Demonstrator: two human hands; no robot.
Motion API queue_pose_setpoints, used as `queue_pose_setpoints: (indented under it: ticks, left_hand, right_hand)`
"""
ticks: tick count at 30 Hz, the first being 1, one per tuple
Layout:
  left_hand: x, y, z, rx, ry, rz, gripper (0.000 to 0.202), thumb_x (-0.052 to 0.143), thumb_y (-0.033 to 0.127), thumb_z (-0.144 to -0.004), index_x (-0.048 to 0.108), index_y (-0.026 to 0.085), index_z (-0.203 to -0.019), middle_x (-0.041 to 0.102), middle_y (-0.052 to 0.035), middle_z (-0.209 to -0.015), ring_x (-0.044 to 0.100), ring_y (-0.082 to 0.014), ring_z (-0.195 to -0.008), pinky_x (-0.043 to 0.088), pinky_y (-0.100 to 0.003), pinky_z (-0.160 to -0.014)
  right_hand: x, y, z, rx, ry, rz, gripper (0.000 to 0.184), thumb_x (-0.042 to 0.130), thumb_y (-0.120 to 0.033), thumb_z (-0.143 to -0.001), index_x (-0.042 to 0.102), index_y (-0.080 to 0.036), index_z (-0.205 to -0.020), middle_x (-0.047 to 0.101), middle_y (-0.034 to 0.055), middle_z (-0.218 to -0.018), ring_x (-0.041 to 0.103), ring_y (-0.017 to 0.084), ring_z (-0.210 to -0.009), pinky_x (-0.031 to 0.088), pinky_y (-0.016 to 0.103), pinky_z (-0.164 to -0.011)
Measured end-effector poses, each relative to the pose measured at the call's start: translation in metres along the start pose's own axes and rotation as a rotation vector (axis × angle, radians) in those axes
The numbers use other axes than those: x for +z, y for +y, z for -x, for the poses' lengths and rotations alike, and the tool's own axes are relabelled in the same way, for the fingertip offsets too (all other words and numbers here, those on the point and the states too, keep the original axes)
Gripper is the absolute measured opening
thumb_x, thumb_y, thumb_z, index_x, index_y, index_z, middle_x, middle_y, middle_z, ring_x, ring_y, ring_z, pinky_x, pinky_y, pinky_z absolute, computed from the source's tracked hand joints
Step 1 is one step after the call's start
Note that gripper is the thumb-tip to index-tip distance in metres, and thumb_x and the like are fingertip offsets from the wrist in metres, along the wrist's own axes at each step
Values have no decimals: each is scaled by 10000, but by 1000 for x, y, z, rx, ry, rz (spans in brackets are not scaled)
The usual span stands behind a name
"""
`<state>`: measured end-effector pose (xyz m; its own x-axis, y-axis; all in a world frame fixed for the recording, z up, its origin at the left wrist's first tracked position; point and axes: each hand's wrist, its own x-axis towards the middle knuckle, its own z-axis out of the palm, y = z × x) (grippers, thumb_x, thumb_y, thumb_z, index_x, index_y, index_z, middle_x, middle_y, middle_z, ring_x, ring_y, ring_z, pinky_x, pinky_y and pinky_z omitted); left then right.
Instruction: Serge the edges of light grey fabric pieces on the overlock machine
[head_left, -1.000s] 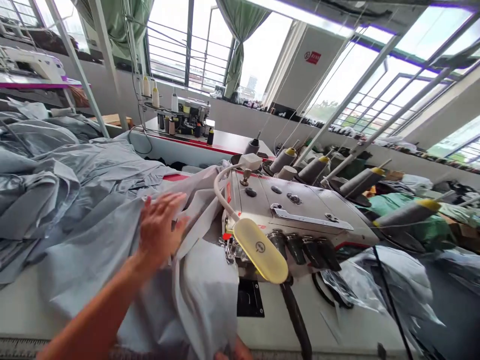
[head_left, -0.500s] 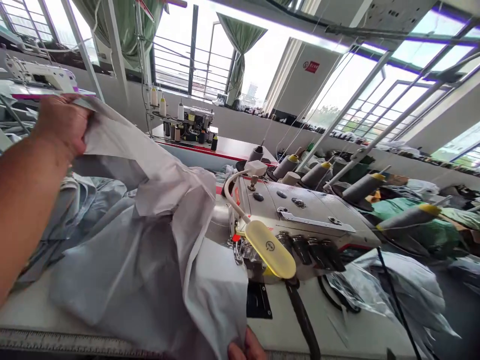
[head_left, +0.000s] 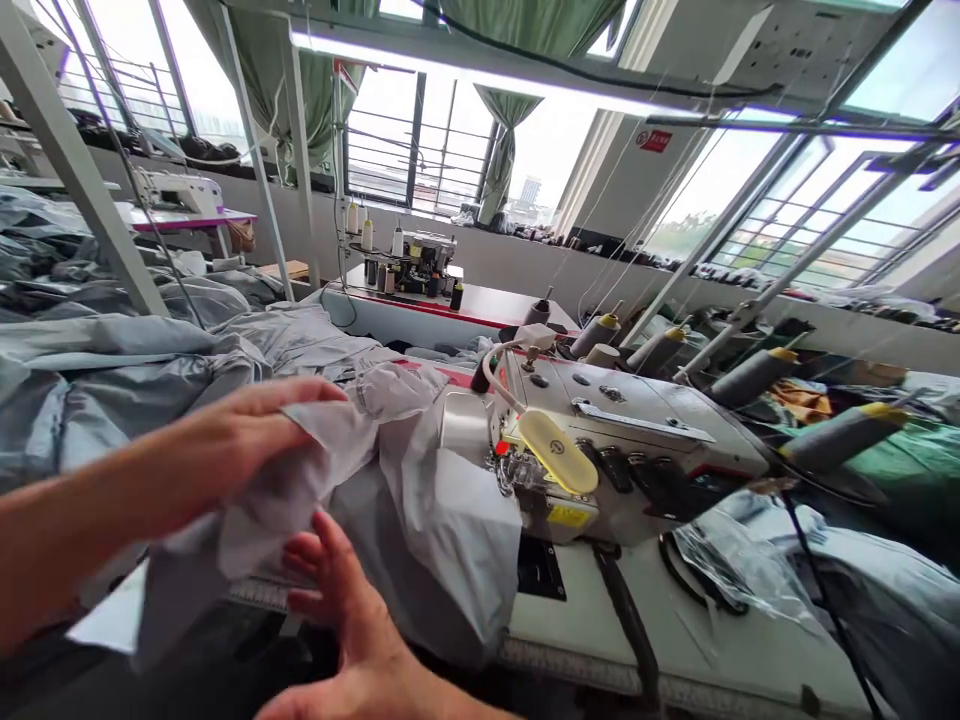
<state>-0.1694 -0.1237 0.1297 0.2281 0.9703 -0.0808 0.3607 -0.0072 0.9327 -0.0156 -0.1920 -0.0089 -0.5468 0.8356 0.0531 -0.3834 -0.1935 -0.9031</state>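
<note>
Grey fabric (head_left: pixel 420 540) hangs over the front edge of the sewing table and lies up against the sewing machine (head_left: pixel 600 420). My left hand (head_left: pixel 255 435) is closed on a bunched part of it, and a loose white-grey corner dangles below. Just under that bunch is my right hand (head_left: pixel 352 620), its thumb and fingers spread and nothing visible in its grasp. Whether the fingertips touch the cloth is hard to tell. The machine's yellow lamp (head_left: pixel 559 450) stands over its needle area, to the right of the cloth.
Heaped grey garments (head_left: pixel 135 370) cover the left side. Grey thread cones (head_left: pixel 750 375) stand behind the machine, with threads running upward. A clear plastic bag (head_left: pixel 750 560) lies at the right. Another machine (head_left: pixel 427 260) is on a table by the windows.
My left hand has come down and inward, bringing the raised fabric with it. My right hand has let go of the cloth's lower edge and moved left. The view has shifted left.
</note>
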Motion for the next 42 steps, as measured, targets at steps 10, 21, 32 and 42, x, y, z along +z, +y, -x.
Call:
queue_pose_setpoints:
  ticks: [10,21,32,42]
  left_hand:
    - [92,-81,-48,298,-314,-66,314,540,404,-866,623,231,-1115,695,-38,-1025,639,-171,-940,499,-259,-833]
    - [144,-61,-60,567,-592,-279,545,660,393,-800,515,254,-1307,577,-58,-1272,512,-227,-1168,416,-341,-1011]
    - [151,-52,-70,-22,-513,141,368,621,509,-764,503,163,-813,483,38,-670,393,-70,-549,299,-150,-450]
    - [171,-35,-85,204,-191,-206,332,467,477,-865,550,178,-749,519,28,-661,462,-108,-604,346,-196,-547]
  right_hand:
    - [-86,16,95,-67,615,-192,561,793,-304,-611,649,-162,-1135,673,88,-1135,584,286,-1062,453,345,-888]
    - [-92,-15,88,-215,705,114,333,671,-353,-796,634,-223,-1101,668,24,-918,593,180,-816,459,269,-743]
    - [-105,-15,90,-94,705,401,146,612,-310,-793,626,-164,-789,539,-7,-703,441,143,-675,344,234,-618]
    - [-131,-11,104,-271,872,637,205,539,-316,-888,654,-173,-797,624,44,-841,545,174,-773,419,263,-718]
